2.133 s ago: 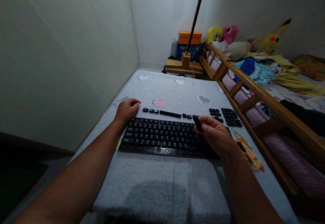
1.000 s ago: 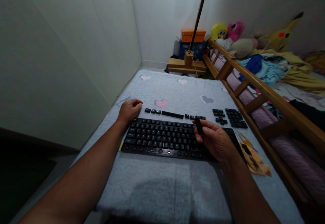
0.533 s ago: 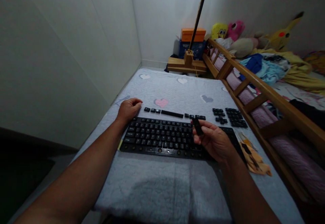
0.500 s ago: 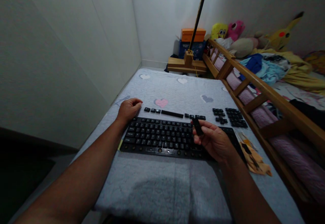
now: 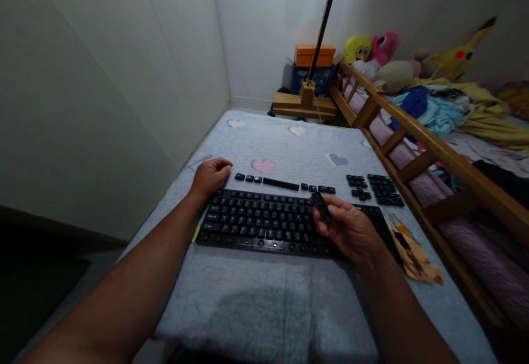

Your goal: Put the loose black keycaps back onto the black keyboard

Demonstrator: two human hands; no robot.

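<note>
Clock from mid-keyboard, 12 = away from wearer. Right hand has a firm pinch, thumb against fingers, on one long black keycap; gap closed down to the cap's thickness. Cap is tilted, recessed side showing, held over the keyboard at about 1 o'clock

Left hand at 10 o'clock, fingers curled in, by the keyboard's far left corner; can't tell if anything is inside the curl. Keyboard lies flat on a pale heart-print cover, keys in place across the main block, round mounts showing along the near edge. Its right part runs under the right hand, so partly hidden

Loose parts lined up past the far edge: three small keycaps at 10, long bar key at 11, four small keycaps at 1. Two keycap clusters at 2: smaller one, larger one just right of it. Orange cloth with thin dark tools on it, just past 3. Wooden rail beyond, around 2
</note>
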